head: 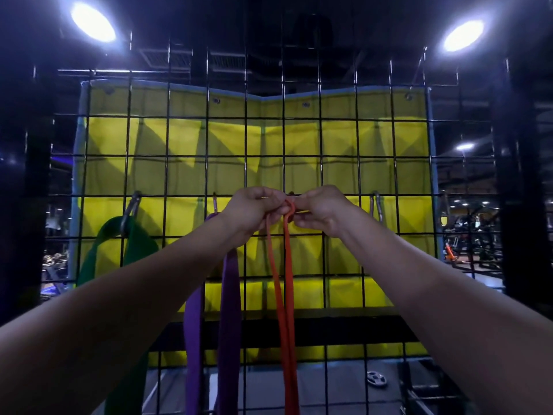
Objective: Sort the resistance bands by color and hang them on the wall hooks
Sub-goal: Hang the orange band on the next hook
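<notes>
A thin orange band [284,283] hangs down the black wire grid [356,157], its top loop at a hook hidden behind my fingers. My left hand [251,209] and my right hand [318,209] both pinch that top loop, one on each side. Left of it a wide purple band [229,310] hangs from a metal hook [214,203]. Further left a broad green band [136,244] hangs from another metal hook [133,206]. A bare metal hook [376,205] sits on the grid to the right of my right hand.
A yellow banner [185,139] hangs behind the grid. A weight plate [376,378] lies on the floor below right. Gym machines [472,235] stand beyond the grid's right edge. Two bright ceiling lamps shine above.
</notes>
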Demonstrator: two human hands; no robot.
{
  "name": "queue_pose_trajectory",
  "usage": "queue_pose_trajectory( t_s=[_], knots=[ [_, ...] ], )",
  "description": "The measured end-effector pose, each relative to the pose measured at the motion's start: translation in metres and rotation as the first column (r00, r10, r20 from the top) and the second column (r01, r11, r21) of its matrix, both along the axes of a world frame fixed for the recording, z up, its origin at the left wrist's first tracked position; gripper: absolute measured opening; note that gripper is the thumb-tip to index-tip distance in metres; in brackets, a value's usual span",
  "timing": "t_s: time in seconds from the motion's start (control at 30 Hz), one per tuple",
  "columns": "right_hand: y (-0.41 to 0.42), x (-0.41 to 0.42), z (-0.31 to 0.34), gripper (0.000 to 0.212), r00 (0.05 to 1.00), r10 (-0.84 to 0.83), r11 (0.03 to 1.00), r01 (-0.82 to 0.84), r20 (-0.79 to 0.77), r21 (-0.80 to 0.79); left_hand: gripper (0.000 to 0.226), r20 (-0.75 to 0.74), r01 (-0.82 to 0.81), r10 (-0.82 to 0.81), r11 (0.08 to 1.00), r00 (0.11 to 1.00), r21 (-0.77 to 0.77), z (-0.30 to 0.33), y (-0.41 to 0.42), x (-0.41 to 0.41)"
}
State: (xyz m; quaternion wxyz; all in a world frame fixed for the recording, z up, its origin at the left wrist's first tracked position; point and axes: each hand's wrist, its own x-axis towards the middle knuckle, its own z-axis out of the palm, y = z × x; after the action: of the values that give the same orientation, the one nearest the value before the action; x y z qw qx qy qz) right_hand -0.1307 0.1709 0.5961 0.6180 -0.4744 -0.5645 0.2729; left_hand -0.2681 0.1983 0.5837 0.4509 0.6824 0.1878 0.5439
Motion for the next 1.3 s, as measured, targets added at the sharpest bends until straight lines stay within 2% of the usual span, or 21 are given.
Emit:
queue_pose_trajectory(
  t_s=[0.23,0.33,0.43,0.57,0.7,0.9,0.97,1.0,1.07,1.13,1.3],
  knots=[
    [-0.006,-0.006,0.006,0.024,0.984,0.008,0.999,-0.017,-0.175,-0.050,0.012,0.030,0.040,-0.038,0.998,0.999,-0.045,0.000,-0.002,0.000],
    [-0.003,-0.009,0.010,0.029,0.987,0.003,0.997,-0.015,-0.163,-0.073,0.012,0.030,0.041,-0.040,0.998,0.999,-0.048,0.001,-0.005,-0.003],
    [-0.002,-0.010,0.013,0.008,0.986,0.011,0.991,-0.033,-0.165,-0.133,0.012,0.030,0.041,-0.039,0.998,0.999,-0.056,0.002,-0.006,-0.004],
    [-0.001,-0.007,0.014,0.017,0.980,0.063,0.965,-0.109,-0.191,-0.239,0.011,0.035,0.058,-0.055,0.995,0.998,-0.078,0.005,-0.005,-0.004],
    [-0.004,-0.006,0.016,0.019,0.988,0.059,0.964,-0.093,-0.141,-0.251,0.012,0.048,0.041,-0.038,0.997,0.998,-0.069,0.005,-0.007,0.000],
    [0.001,-0.005,0.012,0.021,0.996,0.038,0.979,-0.052,-0.074,-0.196,0.013,-0.006,-0.135,0.135,0.989,0.991,0.065,0.006,-0.006,0.004],
    [0.003,-0.007,0.011,0.013,0.998,0.015,0.985,-0.025,-0.060,-0.173,0.011,-0.027,-0.195,0.199,0.976,0.980,0.098,0.008,-0.005,0.004],
    [0.004,-0.008,0.011,0.008,0.998,-0.018,0.988,0.010,-0.053,-0.155,0.011,-0.052,-0.241,0.248,0.963,0.967,0.122,0.009,-0.004,0.004],
    [0.007,-0.008,0.010,0.018,0.995,-0.089,0.990,0.084,-0.035,-0.113,0.015,-0.119,-0.353,0.381,0.913,0.917,0.206,0.011,0.000,0.005],
    [0.007,-0.009,0.010,0.017,0.993,-0.101,0.993,0.097,-0.055,-0.072,0.017,-0.157,-0.422,0.470,0.868,0.869,0.261,0.014,0.000,0.007],
    [0.015,-0.011,0.004,0.028,0.983,-0.174,0.985,0.174,-0.061,-0.001,0.030,-0.216,-0.536,0.583,0.809,0.783,0.240,0.021,0.000,0.016]
  ],
)
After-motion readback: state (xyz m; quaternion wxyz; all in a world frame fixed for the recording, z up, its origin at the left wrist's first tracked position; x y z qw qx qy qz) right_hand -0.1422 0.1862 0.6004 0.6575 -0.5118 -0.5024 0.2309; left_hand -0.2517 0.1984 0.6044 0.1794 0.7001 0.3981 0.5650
